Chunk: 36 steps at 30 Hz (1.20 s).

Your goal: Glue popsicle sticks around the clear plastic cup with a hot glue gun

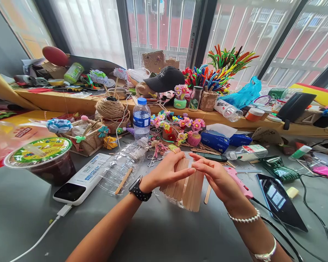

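In front of me is a row of flat wooden craft sticks (193, 193) laid side by side, with clear plastic showing along their lower edge. My left hand (168, 171) is closed on the left part of the row, its thumb lying across the sticks. My right hand (217, 178) bends its fingers over the upper right edge of the same row, fingertips close to the left thumb. Its thumb is hidden. A loose craft stick (207, 193) lies on the table just right of the row. Behind my left wrist are small scissors (151, 162).
A cut clear plastic bottle (112, 173), a power bank (83, 178) and a sealed drink cup (53, 169) stand or lie at left. On the right are a pink glue gun (238, 182), a phone (280, 202) and black cables. A water bottle (141, 120) stands behind.
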Each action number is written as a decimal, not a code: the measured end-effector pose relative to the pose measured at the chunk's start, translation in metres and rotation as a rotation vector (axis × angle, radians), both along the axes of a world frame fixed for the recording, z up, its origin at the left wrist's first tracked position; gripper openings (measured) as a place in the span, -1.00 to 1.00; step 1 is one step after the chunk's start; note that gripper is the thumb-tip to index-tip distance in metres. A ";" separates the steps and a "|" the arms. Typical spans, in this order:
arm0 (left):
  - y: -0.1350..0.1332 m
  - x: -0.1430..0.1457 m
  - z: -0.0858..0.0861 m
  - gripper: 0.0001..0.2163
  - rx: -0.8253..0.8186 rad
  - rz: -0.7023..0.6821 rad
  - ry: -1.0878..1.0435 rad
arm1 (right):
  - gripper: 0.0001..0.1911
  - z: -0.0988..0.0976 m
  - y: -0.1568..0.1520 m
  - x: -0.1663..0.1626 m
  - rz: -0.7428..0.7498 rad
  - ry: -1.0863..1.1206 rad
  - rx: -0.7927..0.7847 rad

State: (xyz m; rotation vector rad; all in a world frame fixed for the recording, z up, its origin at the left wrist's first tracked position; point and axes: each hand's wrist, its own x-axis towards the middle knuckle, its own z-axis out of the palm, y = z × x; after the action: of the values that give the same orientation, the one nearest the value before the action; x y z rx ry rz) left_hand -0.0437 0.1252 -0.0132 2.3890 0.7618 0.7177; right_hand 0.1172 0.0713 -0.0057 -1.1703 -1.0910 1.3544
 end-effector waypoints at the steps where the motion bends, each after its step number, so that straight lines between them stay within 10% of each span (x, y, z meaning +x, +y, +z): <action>1: 0.000 0.000 0.000 -0.67 0.005 -0.001 0.004 | -0.91 0.000 0.000 0.000 0.003 -0.001 0.000; 36: 0.001 0.000 0.000 -0.66 0.002 -0.024 0.002 | -0.78 0.000 0.000 0.004 -0.052 -0.165 0.087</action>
State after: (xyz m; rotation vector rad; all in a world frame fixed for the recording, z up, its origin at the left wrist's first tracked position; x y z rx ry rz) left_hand -0.0439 0.1257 -0.0129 2.3970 0.7324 0.7069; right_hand 0.1209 0.0717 -0.0059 -1.2543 -1.2161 1.1749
